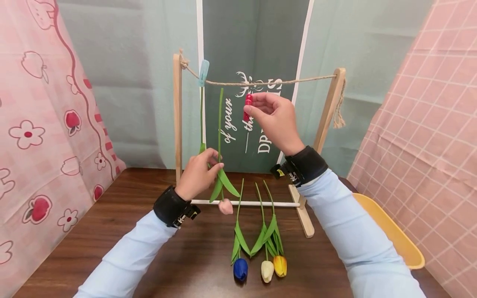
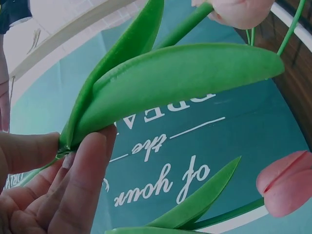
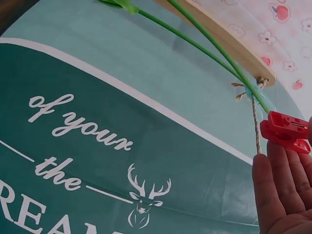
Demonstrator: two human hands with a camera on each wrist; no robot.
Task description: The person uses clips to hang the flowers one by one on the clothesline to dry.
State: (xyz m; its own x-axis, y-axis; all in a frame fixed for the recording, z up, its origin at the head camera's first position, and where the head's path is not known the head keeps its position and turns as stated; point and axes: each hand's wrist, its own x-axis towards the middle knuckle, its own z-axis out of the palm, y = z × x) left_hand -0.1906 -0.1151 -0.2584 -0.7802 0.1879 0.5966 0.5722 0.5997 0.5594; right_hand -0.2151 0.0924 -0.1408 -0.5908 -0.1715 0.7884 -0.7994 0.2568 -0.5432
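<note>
My left hand (image 1: 198, 175) pinches the stem of a pale pink tulip (image 1: 225, 206) where its leaves begin; the flower hangs head down and the bare stem end points up, just under the rope (image 1: 272, 83). Between thumb and fingers, my right hand (image 1: 278, 121) holds a red clothespin (image 1: 247, 107) slightly below the rope, right of that stem. A light blue clothespin (image 1: 203, 73) is clipped on the rope at the left, with another stem hanging from it. In the left wrist view that hanging flower is a pink tulip (image 2: 287, 184); in the head view my left hand hides its bloom.
A wooden frame, with a left post (image 1: 177, 116) and a right post (image 1: 331, 109), carries the rope. On the brown table (image 1: 179, 265) lie a blue tulip (image 1: 240, 270), a white tulip (image 1: 267, 271) and a yellow tulip (image 1: 280, 265). A yellow tray (image 1: 413, 257) sits at the right.
</note>
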